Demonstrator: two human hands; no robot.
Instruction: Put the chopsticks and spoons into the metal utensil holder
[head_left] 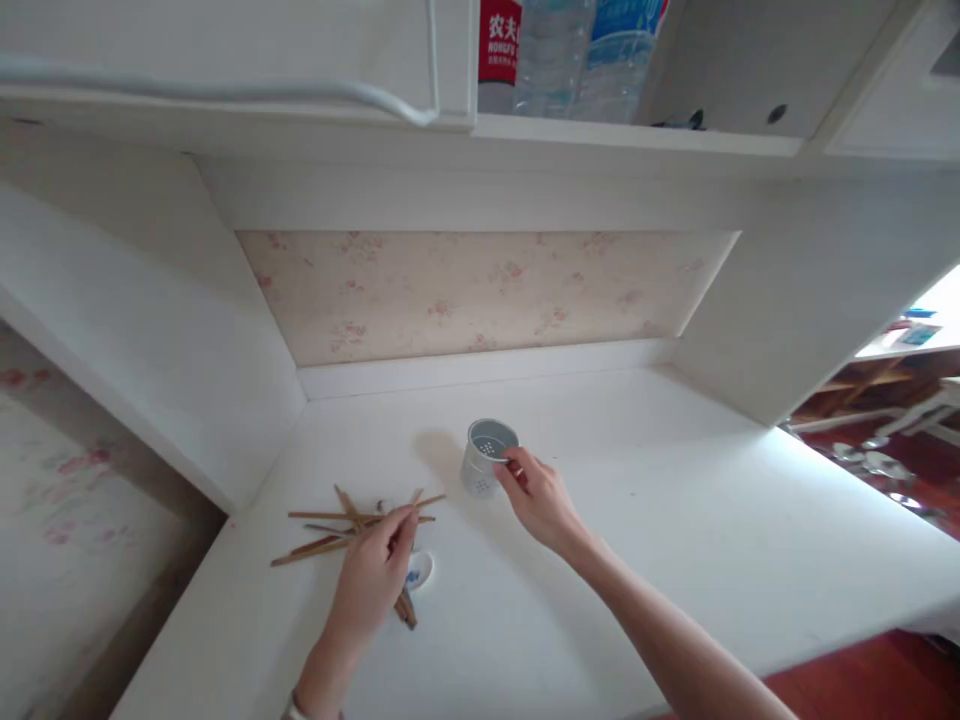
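Note:
A small white perforated holder cup (484, 462) stands upright on the white desk (675, 540). My right hand (536, 495) grips its near rim and side with thumb and fingers. To the left lies a loose pile of brown wooden chopsticks (337, 528), crossing each other. My left hand (375, 580) rests over the right end of the pile, fingers pinched on one chopstick. A white spoon with a blue pattern (418, 572) lies partly under that hand.
A floral back panel (480, 290) and white side walls close in the desk alcove. Water bottles (570, 55) stand on the shelf above. Right of the desk, the red floor and other furniture (885, 440) show.

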